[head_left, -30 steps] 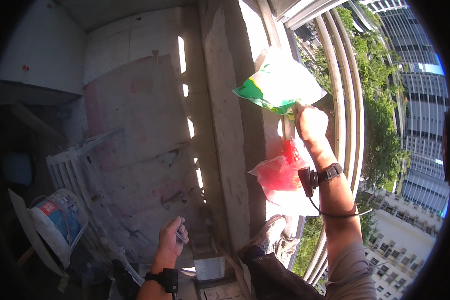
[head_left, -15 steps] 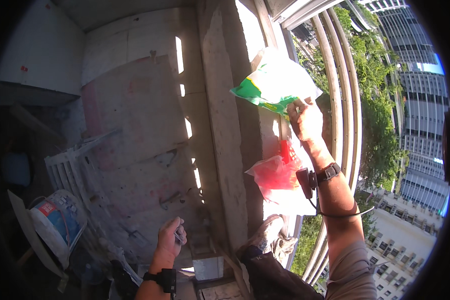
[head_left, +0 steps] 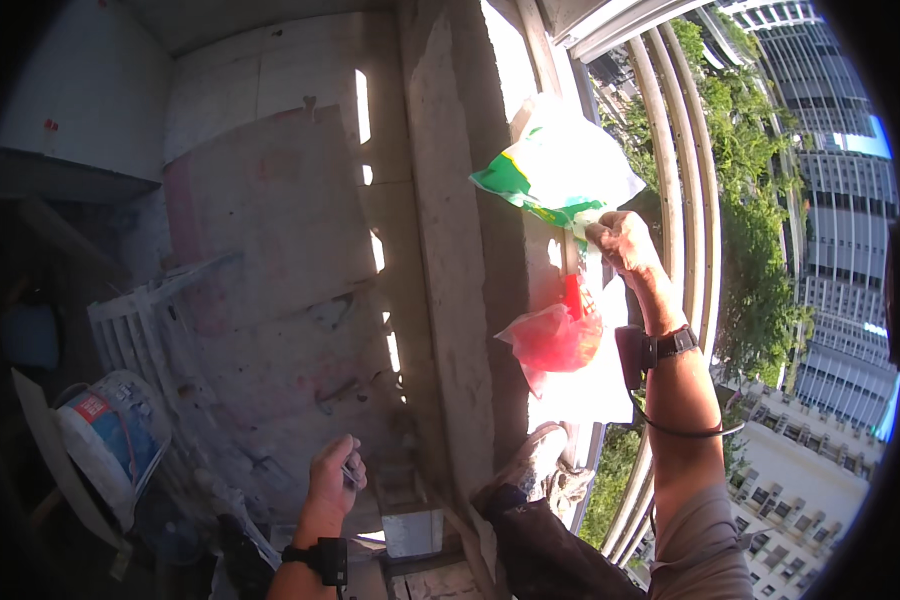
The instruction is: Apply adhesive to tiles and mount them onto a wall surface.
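Note:
My right hand (head_left: 622,243) is raised by the curved balcony railing (head_left: 682,200) and grips the neck of a green and white plastic bag (head_left: 555,170). Below that hand hang a red plastic bag (head_left: 555,338) and a white bag (head_left: 580,385), close against the concrete parapet wall (head_left: 460,270). My left hand (head_left: 332,480) is low over the balcony floor, fingers curled around a small thin object that I cannot make out. My shoe (head_left: 540,470) rests on top of the parapet.
A white and blue bucket (head_left: 110,440) lies at the lower left beside a white slatted frame (head_left: 140,330). A pinkish board (head_left: 260,290) covers the floor. Beyond the railing are trees (head_left: 745,200) and tall buildings (head_left: 840,170) far below.
My right hand has shifted slightly left and down with the green and white bag. The hanging red bag swung a little. My left hand has stayed low in place.

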The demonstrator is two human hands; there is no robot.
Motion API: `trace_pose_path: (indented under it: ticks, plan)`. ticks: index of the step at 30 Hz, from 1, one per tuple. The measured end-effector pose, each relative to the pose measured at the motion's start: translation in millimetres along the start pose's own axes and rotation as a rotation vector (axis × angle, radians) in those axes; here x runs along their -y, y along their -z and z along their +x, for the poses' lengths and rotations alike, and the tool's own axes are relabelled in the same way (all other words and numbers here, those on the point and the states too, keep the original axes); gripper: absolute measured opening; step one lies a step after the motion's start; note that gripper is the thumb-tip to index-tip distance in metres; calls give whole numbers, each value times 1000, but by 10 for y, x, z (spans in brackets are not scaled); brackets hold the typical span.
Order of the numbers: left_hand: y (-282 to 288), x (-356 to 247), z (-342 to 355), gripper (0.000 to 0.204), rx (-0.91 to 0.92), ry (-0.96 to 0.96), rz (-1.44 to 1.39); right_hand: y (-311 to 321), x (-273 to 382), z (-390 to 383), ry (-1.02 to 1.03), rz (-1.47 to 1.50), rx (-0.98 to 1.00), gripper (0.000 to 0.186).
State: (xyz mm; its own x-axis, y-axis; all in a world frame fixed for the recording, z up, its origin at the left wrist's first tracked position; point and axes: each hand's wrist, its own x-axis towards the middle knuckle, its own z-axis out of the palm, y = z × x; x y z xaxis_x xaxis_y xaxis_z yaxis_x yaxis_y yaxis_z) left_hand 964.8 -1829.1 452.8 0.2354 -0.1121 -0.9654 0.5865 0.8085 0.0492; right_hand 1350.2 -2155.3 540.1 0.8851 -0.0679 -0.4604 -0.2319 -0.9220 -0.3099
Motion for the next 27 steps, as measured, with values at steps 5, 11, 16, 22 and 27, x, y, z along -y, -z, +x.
trace_pose_path:
  ticks: [5,11,16,22,27]
  plan:
    - [110,-43,-151,16,22,-8,-36,30,-46,-164,-59,205,73,26]
    - [372,61,-843,18,118,-7,-38,-5,169,-1226,-103,565,250,17]
    - [802,20,-1621,22,219,29,58,-394,1038,-2955,-209,564,691,19]
    - [1379,-316,-2867,49,388,-61,426,-679,2239,-4455,-80,426,1075,20]
    - [1641,-413,-3709,47,473,-331,373,-709,3329,-5249,123,284,1127,21]
